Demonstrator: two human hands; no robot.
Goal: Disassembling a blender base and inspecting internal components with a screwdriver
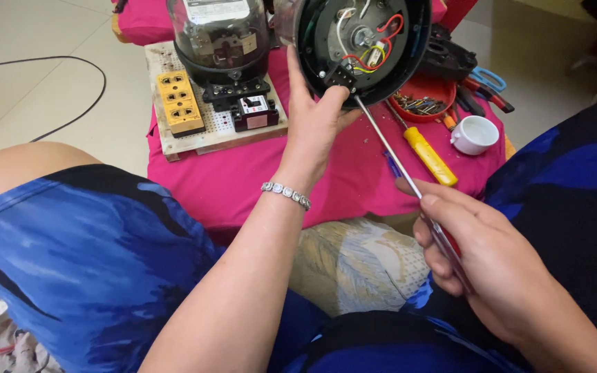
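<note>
**Screwdriver tip inside the opened appliance base**

At 10 o'clock a wooden board [205,141] on the pink cloth [243,179] carries a yellow socket strip [179,102], a glass-domed meter [221,38] and a small black breaker [255,112].

Toward 12 o'clock the left hand [312,121] props up the round black appliance base [364,45], its fingers and thumb clamped on the lower rim, open side tilted toward the camera, with red, yellow and white wires showing inside.

From there a long screwdriver [409,181] runs down toward 4 o'clock. Its tip sits at the lower inner edge of the base, by a small black block. The right hand [481,259] has its fingers closed around the handle.

At 1 o'clock lie a yellow-handled screwdriver [430,155], a red dish of screws [421,103] and a white cap [475,135].

The step in hand looks like working a fastener inside the base. The next move calls for holding the base steady and keeping the tip seated, clear of the wires.
</note>
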